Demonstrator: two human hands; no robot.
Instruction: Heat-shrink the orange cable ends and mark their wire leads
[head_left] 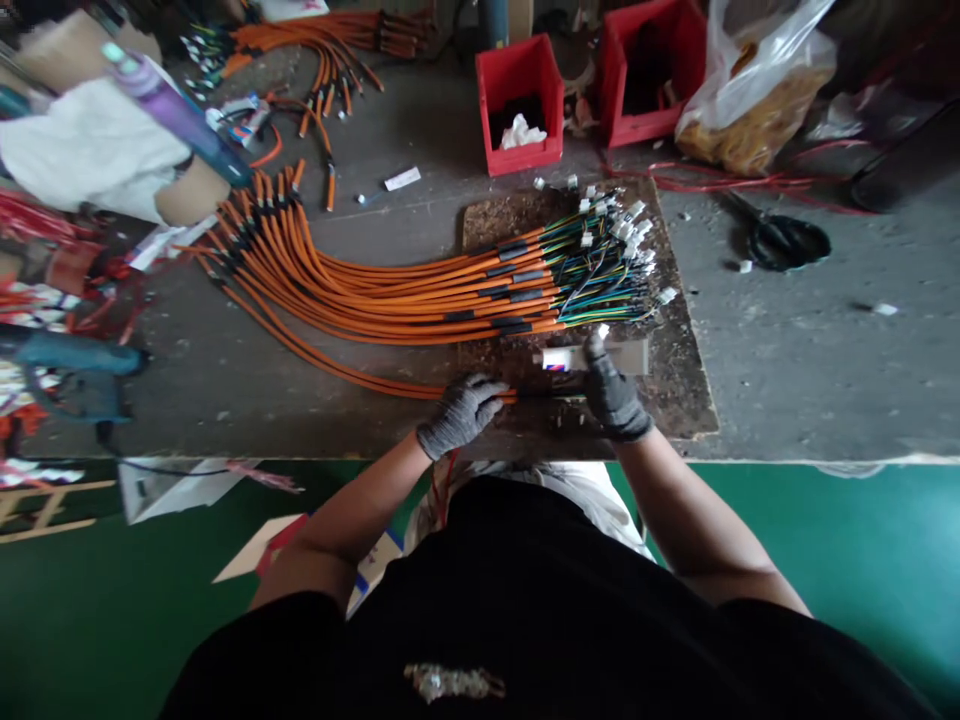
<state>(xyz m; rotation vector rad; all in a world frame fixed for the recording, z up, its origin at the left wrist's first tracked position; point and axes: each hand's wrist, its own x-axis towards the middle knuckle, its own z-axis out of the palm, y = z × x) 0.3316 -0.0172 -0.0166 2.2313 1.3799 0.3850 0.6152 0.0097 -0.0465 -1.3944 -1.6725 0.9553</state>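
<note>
Colours and patterns. Cables (360, 292): bright orange, banded with black sleeves (514, 327); thin wires (600, 285) in blue, green, yellow and black; connectors (624, 230) white. Board (686, 370): dark brown, speckled paler. Tabletop (787, 350): dark grey, flecked with white. Left hand (459, 415) and right hand (615, 395): gloved in grey, the cuffs darker. Tube (619, 357): grey, its label red, white and blue. Left bin (525, 157) and right bin (649, 130): red. Bag (750, 100): translucent whitish, its contents yellow-brown. Scissors handles (787, 243): black. Bottle (169, 105): purple grading to blue, cap pale green. Power tool (75, 352): teal. Shirt (525, 600): black; trousers (555, 480): off-white. Floor (885, 560): green.
</note>
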